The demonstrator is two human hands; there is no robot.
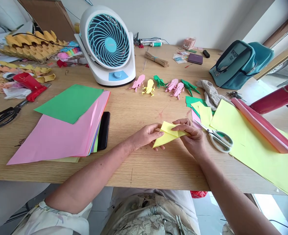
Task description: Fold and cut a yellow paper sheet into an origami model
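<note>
A partly folded sheet of yellow paper (pixel 167 135) is held between both hands above the front middle of the wooden table. My left hand (pixel 150 133) pinches its left side, thumb on top and fingers beneath. On the other side, my right hand (pixel 191 135) grips the right corner, with the fingertips lying over the fold. Just right of that hand lie scissors (pixel 219 139) with white and green handles, resting partly on yellow sheets (pixel 251 147). Behind the hands stand several folded paper frogs in pink, yellow and green, among them a yellow frog (pixel 149 87).
Stacked coloured paper (pixel 60 137) lies at left beside a black phone (pixel 104 130). Black-handled scissors (pixel 7 114) sit at far left. A fan (pixel 109 45) stands at the back, a teal bag (pixel 234 65) at back right, and a red cylinder (pixel 276 98) at right.
</note>
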